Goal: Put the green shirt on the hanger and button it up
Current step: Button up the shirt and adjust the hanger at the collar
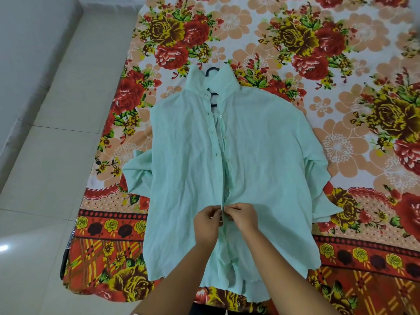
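Writing: none legible anywhere.
Green shirt [261,155]: one — thin, creased pale mint cloth, front up on the floral sheet [341,64], collar far, hem near.
Hanger [212,70]: one, dark, its hook showing past the collar.
Buttons: small, pale; upper ones unfastened.
Left hand [208,223]: pinching the placket edge low on the front.
Right hand [242,218]: pinching the facing edge — fingertips nearly meeting.
Floor [45,167]: pale glossy tiles.

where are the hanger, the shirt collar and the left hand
hanger [211,69], head view, on the dark hook above the collar
collar [223,81], head view, on its right flap
left hand [208,223], head view, on the back of the hand
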